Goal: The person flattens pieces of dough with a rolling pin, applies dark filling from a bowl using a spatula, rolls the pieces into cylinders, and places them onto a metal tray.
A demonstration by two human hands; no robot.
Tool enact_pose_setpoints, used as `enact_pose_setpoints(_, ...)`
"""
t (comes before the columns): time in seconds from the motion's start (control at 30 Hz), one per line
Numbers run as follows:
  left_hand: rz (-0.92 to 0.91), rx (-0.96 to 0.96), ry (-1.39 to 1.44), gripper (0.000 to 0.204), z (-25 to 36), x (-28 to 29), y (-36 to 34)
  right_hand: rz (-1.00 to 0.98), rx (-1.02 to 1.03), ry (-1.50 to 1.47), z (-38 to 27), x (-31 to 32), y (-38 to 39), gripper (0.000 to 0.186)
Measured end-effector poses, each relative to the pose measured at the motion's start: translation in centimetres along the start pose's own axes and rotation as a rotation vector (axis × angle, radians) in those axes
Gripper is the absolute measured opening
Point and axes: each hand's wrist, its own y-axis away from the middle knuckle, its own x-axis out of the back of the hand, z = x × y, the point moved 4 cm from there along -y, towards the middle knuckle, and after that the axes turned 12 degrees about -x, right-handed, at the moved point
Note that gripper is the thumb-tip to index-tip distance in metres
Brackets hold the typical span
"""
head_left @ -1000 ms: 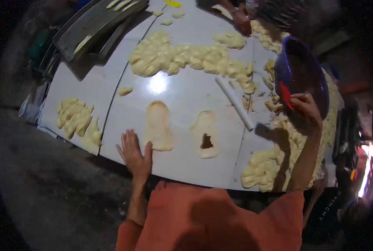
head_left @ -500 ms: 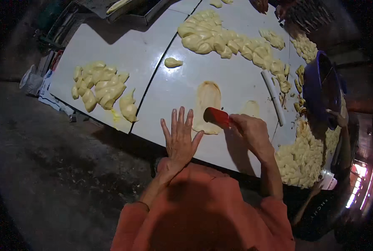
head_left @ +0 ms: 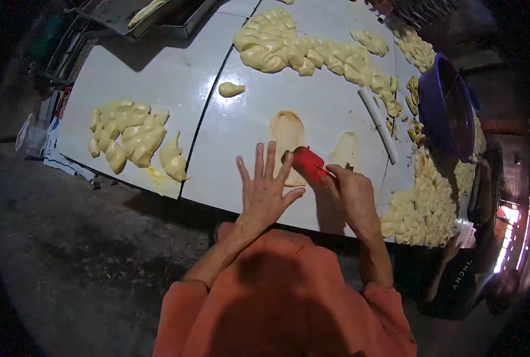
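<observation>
You are leaning over a white seamed bench, its front edge running close to you. Glossy pale-yellow dough lumps are lying unflattened, seemingly most of the work left. A deep purple plastic tub and a white cylindrical rod are bounding the right; open room is lying beyond two flattened oblong dough strips. Your left hand is spreading open, empty, partly over the left strip; your right hand is gripping a flat red scraper there. A dark patch is showing on the right strip.
</observation>
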Motion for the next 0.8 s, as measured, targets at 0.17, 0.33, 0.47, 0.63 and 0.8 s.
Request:
enact_pose_setpoints(0.17,-0.076,-0.026,0.007,0.089,-0.1,1.3,0.7,0.071,-0.026,-0.032,1.3,-0.2,0.7,0.026)
enact_pose_setpoints(0.33,-0.069,-0.014,-0.023,0.088,-0.7,0.6,2.7,0.074,-0.023,-0.092,1.5,-0.8,0.7,0.025)
enact_pose_setpoints(0.47,-0.05,-0.071,0.035,0.077,0.1,1.0,2.1,0.107,0.014,-0.137,1.7,-1.2,-0.1,0.024)
enact_pose_setpoints(0.63,-0.039,-0.034,0.027,0.076,-0.7,1.3,2.8,0.195,-0.052,-0.205,2.3,-0.9,-0.4,0.025)
enact_pose_setpoints(0.8,0.026,-0.114,0.042,0.066,-0.8,1.4,3.2,-0.151,-0.247,-0.599,3.7,-1.2,-1.4,0.029)
